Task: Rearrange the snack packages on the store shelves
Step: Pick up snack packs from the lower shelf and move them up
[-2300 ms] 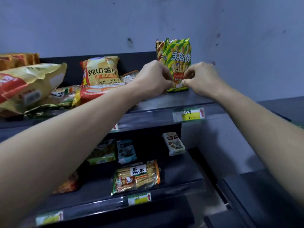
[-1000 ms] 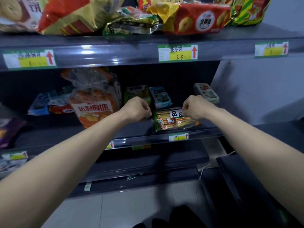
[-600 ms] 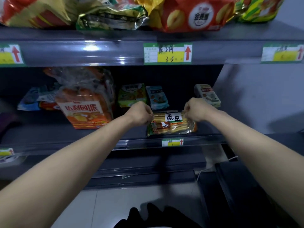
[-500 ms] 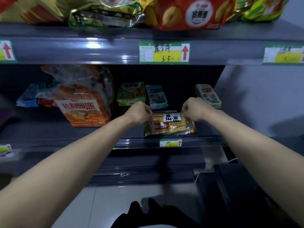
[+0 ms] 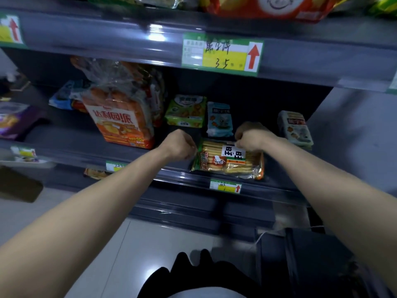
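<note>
Left hand (image 5: 178, 145) curls its fingers on the left end of the cracker pack (image 5: 229, 163); right hand (image 5: 250, 139) pinches its back edge. The pack lies flat at the front of the middle shelf (image 5: 86, 139), above a price tag (image 5: 225, 187), a green packet (image 5: 185, 111) and a blue packet (image 5: 219, 119) just behind

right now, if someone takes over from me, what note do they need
Left hand: fingers curled on the left end of the cracker pack.
Right hand: pinches its upper right edge.
The pack lies flat at the front of the middle shelf, just ahead of the green pack and blue pack.
Done: pack gripped at both ends.
To do: set it in its place, then tidy the other packs.
</note>
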The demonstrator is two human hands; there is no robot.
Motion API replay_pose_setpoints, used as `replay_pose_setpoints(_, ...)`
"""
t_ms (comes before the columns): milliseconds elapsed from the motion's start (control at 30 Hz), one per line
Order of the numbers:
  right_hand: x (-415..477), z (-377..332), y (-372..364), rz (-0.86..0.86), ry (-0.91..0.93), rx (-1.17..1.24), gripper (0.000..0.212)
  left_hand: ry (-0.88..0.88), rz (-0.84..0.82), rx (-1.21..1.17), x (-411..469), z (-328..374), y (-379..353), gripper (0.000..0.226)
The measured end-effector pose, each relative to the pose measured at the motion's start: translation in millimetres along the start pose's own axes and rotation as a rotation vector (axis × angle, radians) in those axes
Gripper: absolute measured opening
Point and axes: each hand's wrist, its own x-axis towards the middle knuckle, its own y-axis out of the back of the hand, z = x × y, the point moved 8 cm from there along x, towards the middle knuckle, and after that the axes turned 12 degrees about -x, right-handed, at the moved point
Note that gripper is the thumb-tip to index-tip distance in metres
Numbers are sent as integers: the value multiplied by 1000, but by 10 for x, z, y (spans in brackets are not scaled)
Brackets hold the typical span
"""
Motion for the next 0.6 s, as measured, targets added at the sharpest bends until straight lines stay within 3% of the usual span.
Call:
replay_pose_setpoints(367, 125, 242, -208, -20, 34, -46, 29, 39, -15, 20, 66, -58, -359, 15)
replay_pose_setpoints(600, 93, 425, -360, -64, -39, -26, 46, 114, -11, 69, 85, -193, -473, 15)
